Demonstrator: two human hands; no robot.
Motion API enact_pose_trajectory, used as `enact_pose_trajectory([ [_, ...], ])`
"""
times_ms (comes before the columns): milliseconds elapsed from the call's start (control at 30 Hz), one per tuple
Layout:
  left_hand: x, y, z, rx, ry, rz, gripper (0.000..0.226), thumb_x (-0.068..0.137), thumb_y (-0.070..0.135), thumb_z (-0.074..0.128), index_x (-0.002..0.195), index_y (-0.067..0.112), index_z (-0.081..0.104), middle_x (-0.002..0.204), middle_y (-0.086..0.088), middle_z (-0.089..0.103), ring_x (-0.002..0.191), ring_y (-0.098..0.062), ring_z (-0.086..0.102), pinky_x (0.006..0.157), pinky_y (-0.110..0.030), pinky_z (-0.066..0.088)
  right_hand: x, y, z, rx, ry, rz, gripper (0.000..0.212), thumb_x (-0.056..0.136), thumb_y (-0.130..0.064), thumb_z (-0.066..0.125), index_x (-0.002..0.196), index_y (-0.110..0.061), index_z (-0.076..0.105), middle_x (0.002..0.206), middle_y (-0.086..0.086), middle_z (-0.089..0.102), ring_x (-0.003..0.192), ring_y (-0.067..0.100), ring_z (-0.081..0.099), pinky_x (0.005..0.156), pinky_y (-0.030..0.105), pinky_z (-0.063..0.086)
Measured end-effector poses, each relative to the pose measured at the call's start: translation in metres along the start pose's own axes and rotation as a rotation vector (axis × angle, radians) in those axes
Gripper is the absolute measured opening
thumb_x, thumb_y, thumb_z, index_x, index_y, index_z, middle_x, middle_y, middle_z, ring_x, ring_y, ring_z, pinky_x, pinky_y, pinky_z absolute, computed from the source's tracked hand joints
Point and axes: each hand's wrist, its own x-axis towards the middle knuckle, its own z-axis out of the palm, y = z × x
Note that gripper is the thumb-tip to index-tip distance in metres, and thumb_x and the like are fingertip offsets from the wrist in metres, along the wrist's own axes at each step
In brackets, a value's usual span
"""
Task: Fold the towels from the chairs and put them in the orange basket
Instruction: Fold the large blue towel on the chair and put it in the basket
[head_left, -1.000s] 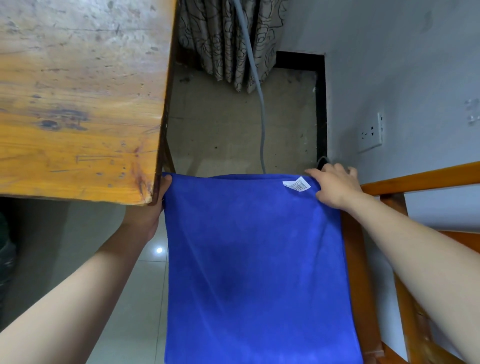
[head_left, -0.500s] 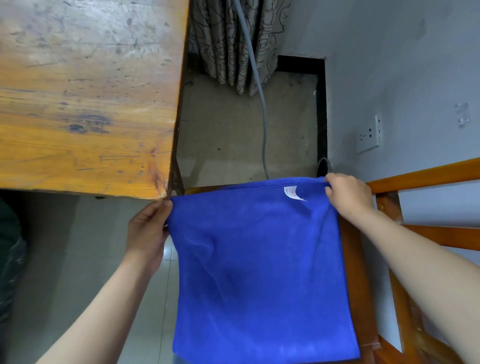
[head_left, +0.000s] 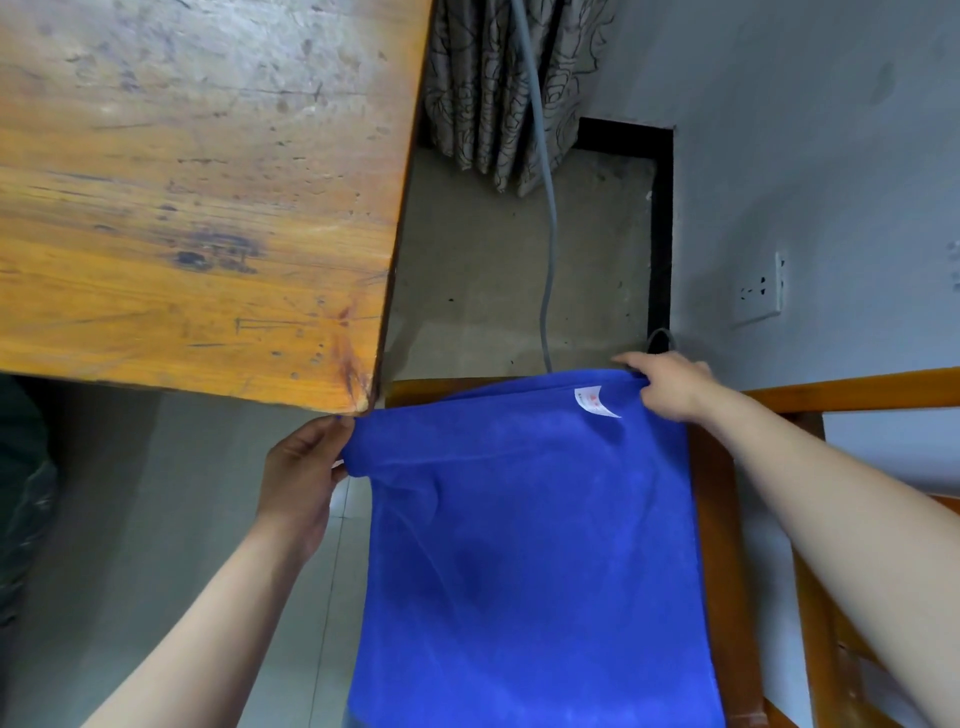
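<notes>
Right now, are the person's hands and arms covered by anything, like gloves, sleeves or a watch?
No. The left hand and right hand are bare: no gloves, rings or markings show. Both forearms are bare too as far as the head view reaches, with no sleeve, watch or wristband in sight.

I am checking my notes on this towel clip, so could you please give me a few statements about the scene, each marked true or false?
1. Both hands grip the top edge of the blue towel. True: the left hand holds one corner, the right hand the other.
2. The towel lies flat on the wooden table. False: it hangs in front of the wooden chair, beside the table.
3. A white label sits near the right hand. True.
4. The orange basket stands under the table. False: no basket is in view.
5. A wall socket is on the grey wall. True.
</notes>
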Motion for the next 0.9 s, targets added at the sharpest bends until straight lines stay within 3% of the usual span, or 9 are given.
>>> enact_pose_trajectory([
  [167,-0.007,0.000,0.000,0.015,0.013,-0.046,0.017,0.093,0.007,0.051,0.084,0.013,0.064,0.086,-0.003,0.067,0.081,-0.014,0.062,0.072,-0.027,0.051,-0.002,-0.003,0.001,-0.126,0.026,0.014,0.051,0.089,-0.010,0.041,0.135,-0.032,0.044,0.131,0.010,0.047,0.127,0.030,0.033,0.107,0.046,0.021],
  [333,-0.020,0.003,-0.004,0.061,-0.019,-0.043,0.019,0.093,0.006,0.050,0.083,0.013,0.065,0.070,0.008,0.071,0.074,-0.010,0.065,0.072,-0.026,0.051,-0.017,0.002,0.004,-0.172,0.226,0.070,0.028,0.091,-0.024,0.051,0.118,-0.017,0.054,0.121,0.011,0.053,0.120,0.030,0.040,0.101,0.042,0.029],
  [533,-0.047,0.011,-0.013,0.072,-0.019,-0.019,0.015,0.091,0.007,0.053,0.084,0.012,0.065,0.075,0.004,0.070,0.078,-0.014,0.062,0.077,-0.029,0.048,-0.061,0.011,0.008,0.112,0.322,0.000,0.007,0.084,-0.008,0.057,0.088,-0.014,0.055,0.094,0.006,0.055,0.101,0.029,0.050,0.080,0.035,0.041],
  [667,-0.070,0.023,-0.021,0.080,-0.015,0.027,0.014,0.091,0.006,0.054,0.085,0.012,0.065,0.084,-0.002,0.067,0.083,-0.016,0.060,0.085,-0.033,0.044,-0.100,0.013,0.003,0.342,0.326,0.007,0.021,0.078,0.002,0.058,0.074,-0.017,0.048,0.073,0.003,0.056,0.071,0.023,0.053,0.058,0.030,0.040],
  [767,-0.087,0.035,-0.028,0.052,-0.019,0.079,0.014,0.088,0.002,0.057,0.084,0.009,0.067,0.087,-0.007,0.068,0.089,-0.022,0.061,0.094,-0.037,0.044,-0.128,0.013,-0.004,0.506,0.369,0.003,0.024,0.077,0.007,0.060,0.079,-0.015,0.050,0.076,0.001,0.056,0.070,0.019,0.051,0.055,0.023,0.040],
  [900,-0.115,0.059,-0.037,-0.004,-0.028,0.156,0.022,0.086,-0.001,0.058,0.078,0.013,0.072,0.083,-0.005,0.070,0.090,-0.023,0.061,0.095,-0.038,0.044,-0.171,0.014,-0.015,0.852,0.402,-0.025,0.039,0.079,0.009,0.063,0.112,-0.012,0.060,0.100,0.009,0.061,0.090,0.019,0.056,0.063,0.015,0.046],
])
